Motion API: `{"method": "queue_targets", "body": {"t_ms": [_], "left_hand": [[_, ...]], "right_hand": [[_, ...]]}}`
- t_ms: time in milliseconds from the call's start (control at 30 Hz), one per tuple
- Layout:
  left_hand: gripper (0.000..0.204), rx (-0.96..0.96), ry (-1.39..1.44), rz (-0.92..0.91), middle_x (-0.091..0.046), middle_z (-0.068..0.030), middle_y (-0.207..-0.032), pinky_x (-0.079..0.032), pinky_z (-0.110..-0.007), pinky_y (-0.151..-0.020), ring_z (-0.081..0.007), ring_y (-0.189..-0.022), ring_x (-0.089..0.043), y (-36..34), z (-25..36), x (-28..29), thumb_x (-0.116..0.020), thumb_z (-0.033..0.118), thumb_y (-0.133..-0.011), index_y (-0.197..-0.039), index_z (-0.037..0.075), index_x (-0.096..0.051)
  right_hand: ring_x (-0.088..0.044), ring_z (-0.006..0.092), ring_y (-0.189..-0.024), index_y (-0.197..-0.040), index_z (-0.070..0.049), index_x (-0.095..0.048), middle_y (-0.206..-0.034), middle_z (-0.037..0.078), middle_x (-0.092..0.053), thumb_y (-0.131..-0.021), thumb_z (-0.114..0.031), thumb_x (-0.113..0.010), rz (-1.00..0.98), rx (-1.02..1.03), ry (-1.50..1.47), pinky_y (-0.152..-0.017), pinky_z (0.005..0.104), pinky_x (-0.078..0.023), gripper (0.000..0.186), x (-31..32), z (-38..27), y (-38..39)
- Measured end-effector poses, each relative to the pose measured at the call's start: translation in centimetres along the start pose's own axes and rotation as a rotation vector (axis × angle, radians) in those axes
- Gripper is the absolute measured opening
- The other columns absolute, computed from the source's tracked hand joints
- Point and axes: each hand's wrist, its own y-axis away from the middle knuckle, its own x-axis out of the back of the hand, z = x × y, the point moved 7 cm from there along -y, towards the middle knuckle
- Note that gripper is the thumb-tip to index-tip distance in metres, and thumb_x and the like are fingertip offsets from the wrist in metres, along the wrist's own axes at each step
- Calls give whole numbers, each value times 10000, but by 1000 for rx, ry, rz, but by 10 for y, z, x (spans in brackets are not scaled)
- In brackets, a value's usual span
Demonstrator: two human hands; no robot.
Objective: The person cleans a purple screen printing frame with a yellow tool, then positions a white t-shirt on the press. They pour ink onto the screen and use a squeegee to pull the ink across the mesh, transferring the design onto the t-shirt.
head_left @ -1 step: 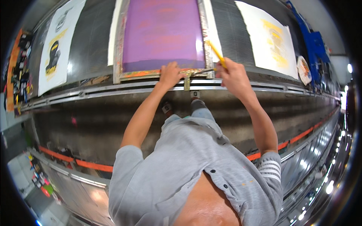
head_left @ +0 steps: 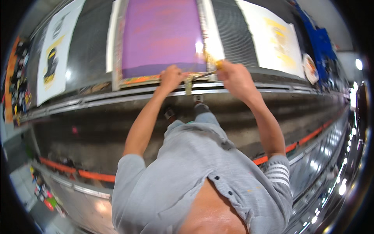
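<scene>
A screen-printing frame [head_left: 117,82] holds purple mesh [head_left: 161,37] with orange smudges. My left hand [head_left: 170,79] is at its near rail, fingers curled onto the edge. A small brass-coloured bracket [head_left: 188,86] projects from that rail, right of my left hand. My right hand [head_left: 235,80] is closed on a yellow-handled tool [head_left: 219,65] at the frame's near right corner. A thin dark shaft [head_left: 205,74] runs from that hand toward the bracket; whether it touches the bracket I cannot tell.
Printed white sheets [head_left: 58,35] [head_left: 272,35] lie either side on the long dark table [head_left: 85,46]. A white plate [head_left: 310,69] sits at the right near blue objects [head_left: 319,43]. Metal rails [head_left: 66,103] edge the table. Orange bars [head_left: 95,175] run behind me.
My right fist and the yellow tool have shifted slightly left, and the tool's long yellow part now shows shorter and blurred. The whole view has shifted slightly.
</scene>
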Motion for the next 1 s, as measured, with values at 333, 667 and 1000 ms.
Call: {"method": "queue_targets", "body": {"t_ms": [333, 667, 1000], "left_hand": [[296, -436, 92, 334, -723, -171, -1033, -507, -429, -932, -381, -1046, -659, -34, 176, 167, -559, 229, -995, -1025, -14, -726], [793, 123, 151, 355, -363, -257, -1557, -225, -478, -1192, -396, -1460, -328, 38, 189, 147, -369, 580, -1028, -1488, -66, -374], [545, -277, -514, -166, -410, -110, -1550, -169, -744, -1119, -324, -1488, -272, -72, 261, 107, -571, 424, -936, -1320, 38, -609]], "right_hand": [[-647, 296, -570, -789, -65, -521, -626, 96, -606, -766, -124, -678, 258, 370, 153, -527, 418, -516, 170, 2, -27, -14], [-609, 219, -649, -750, -93, -596, -683, 43, -613, -738, -225, -638, 78, 1257, -30, -675, 366, -483, 139, -5, -41, -48], [-591, 307, -1049, -1091, -119, -713, -1084, 150, -682, -907, -324, -655, -19, 1049, -1121, -926, 470, -479, 282, -57, -50, -67]]}}
